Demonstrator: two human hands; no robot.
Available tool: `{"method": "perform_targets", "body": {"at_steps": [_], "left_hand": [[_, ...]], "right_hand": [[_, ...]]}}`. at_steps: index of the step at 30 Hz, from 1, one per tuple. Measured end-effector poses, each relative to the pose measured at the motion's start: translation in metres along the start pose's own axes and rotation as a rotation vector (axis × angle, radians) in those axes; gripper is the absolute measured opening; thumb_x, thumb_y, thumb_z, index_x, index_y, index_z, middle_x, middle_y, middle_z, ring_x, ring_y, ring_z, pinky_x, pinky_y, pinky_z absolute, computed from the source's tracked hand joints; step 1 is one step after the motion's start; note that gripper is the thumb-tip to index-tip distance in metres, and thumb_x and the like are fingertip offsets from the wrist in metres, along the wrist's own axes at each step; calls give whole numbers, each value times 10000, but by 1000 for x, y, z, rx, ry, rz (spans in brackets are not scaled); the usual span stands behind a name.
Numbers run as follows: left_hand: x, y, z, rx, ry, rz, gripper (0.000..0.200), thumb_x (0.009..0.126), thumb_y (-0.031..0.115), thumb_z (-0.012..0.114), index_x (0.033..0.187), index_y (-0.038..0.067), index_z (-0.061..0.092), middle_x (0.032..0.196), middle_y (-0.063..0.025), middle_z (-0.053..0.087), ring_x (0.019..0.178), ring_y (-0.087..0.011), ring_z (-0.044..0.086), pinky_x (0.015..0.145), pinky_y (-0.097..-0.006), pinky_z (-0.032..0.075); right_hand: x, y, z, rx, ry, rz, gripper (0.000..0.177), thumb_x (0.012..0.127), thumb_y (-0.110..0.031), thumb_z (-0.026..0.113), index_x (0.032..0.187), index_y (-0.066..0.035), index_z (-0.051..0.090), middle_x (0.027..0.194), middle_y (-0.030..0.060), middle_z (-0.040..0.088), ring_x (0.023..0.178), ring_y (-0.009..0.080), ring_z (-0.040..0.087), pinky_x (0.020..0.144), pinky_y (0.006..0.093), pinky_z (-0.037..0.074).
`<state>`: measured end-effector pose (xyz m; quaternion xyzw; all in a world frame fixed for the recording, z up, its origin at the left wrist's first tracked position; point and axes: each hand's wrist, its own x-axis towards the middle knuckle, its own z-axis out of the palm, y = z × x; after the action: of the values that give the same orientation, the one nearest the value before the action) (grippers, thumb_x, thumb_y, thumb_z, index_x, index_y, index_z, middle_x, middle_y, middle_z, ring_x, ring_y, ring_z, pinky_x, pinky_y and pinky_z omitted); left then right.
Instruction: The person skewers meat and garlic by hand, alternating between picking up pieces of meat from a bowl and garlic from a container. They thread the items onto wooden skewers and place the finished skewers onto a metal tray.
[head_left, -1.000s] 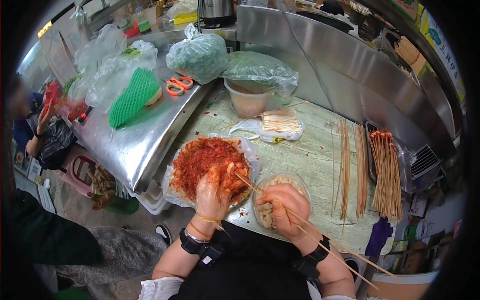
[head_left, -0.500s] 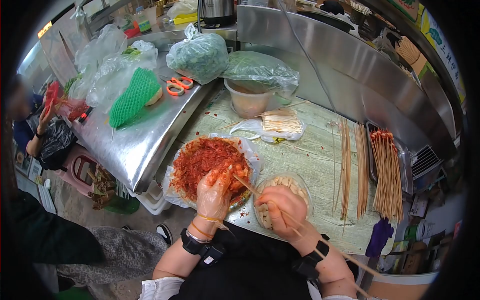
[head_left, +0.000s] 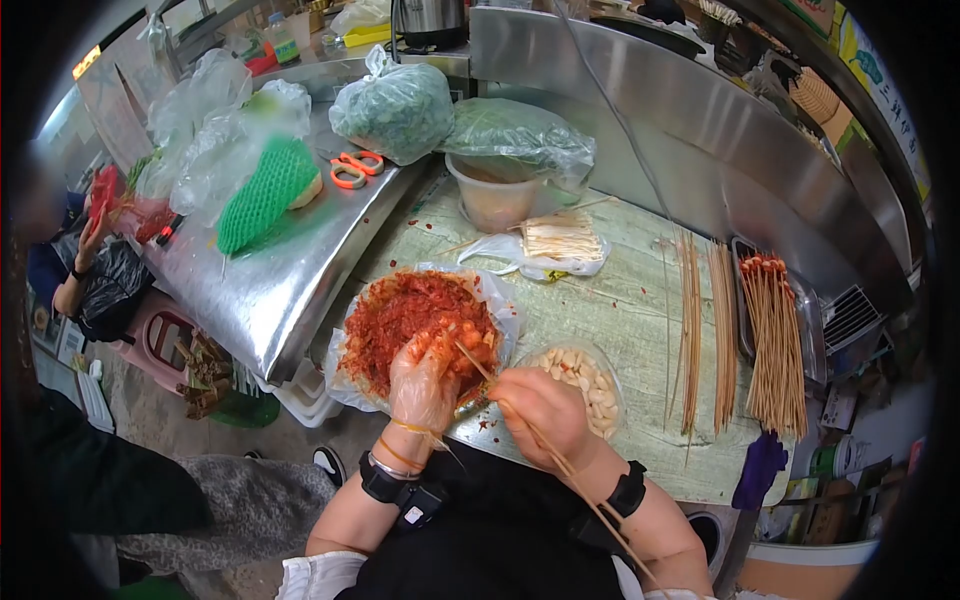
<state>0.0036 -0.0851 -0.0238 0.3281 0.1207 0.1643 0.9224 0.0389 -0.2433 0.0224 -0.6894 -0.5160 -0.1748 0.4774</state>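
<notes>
Plastic-lined bowl (head_left: 508, 312): red mixture (head_left: 405, 318) heaped inside, directly beneath left fingers. Tub (head_left: 621, 408) of pale pieces (head_left: 592, 385): just beside right hand, partly hidden by it. Left hand (head_left: 425, 375), clear-gloved: fingers curled, red-smeared; contents cannot be told. Right hand (head_left: 545, 412), bare: closed around wooden skewers (head_left: 474, 362), pointed end at left fingers.

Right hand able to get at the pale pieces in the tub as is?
Probably yes: the right hand looks close to the pale pieces, which appear uncovered. But it grips wooden skewers, so its fingers likely aren't free to pick any up.
</notes>
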Motion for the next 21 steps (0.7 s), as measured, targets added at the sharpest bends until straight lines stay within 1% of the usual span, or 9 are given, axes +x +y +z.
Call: {"method": "perform_targets", "body": {"at_steps": [7,9,11,13,15,16,18,20,21], "left_hand": [[0,3,4,38,2,39,203,929,57,485,1097,-35,553,1020,-156,628,900,-260,640,812,-381,548],[3,-6,-9,114,-135,166,197,916,81,503,1081,-5,569,1006,-118,631,879,-230,633,786,-347,545],[2,0,-6,294,-72,260,207,908,73,507,1089,4,582,1044,-87,627,902,-190,618,803,-316,529],[12,-13,-18,162,33,153,249,922,38,463,1140,-15,570,1083,-91,626,943,-173,611,829,-293,511],[12,-11,-13,111,54,107,282,921,1,425,1165,-20,563,1090,-91,628,970,-161,603,841,-275,500],[12,-12,-13,103,44,80,299,917,-16,410,1175,-21,559,1092,-90,629,982,-154,598,847,-264,494],[12,-12,-20,105,30,71,303,909,-10,422,1180,-28,556,1105,-85,627,986,-144,592,856,-247,481],[8,-1,-16,452,23,175,286,936,60,467,1196,-40,531,1109,-99,624,994,-155,591,857,-264,486],[11,-5,-20,449,9,180,288,942,80,467,1200,-26,539,1114,-77,622,994,-126,574,857,-247,472]], "right_hand": [[-3,-3,8,-24,-16,26,202,731,11,660,922,-28,608,925,131,613,785,281,636,641,329,532],[-6,2,14,-45,-7,25,200,738,16,648,931,-26,617,944,132,621,794,280,639,654,332,538],[-12,11,23,-34,29,7,199,762,13,629,957,-29,621,938,141,621,793,286,639,661,324,539],[-6,3,16,-104,5,6,215,797,-32,625,1012,-24,615,897,161,611,780,313,624,687,342,523],[-3,-10,10,-58,-30,253,274,770,-51,655,1035,-2,605,911,174,612,781,320,620,694,368,518],[-7,-7,12,-46,-44,233,274,770,-51,655,1035,-2,605,911,174,612,781,320,620,694,368,518],[-15,-1,17,-12,-80,357,453,871,-175,541,1259,18,408,782,171,571,676,283,575,598,365,458],[-5,-6,19,5,-40,329,424,833,-148,579,1205,28,479,784,172,596,689,302,591,607,386,471],[2,-12,16,-67,-180,472,511,859,-205,568,1302,-19,398,1002,208,569,896,321,575,764,400,455]]}}
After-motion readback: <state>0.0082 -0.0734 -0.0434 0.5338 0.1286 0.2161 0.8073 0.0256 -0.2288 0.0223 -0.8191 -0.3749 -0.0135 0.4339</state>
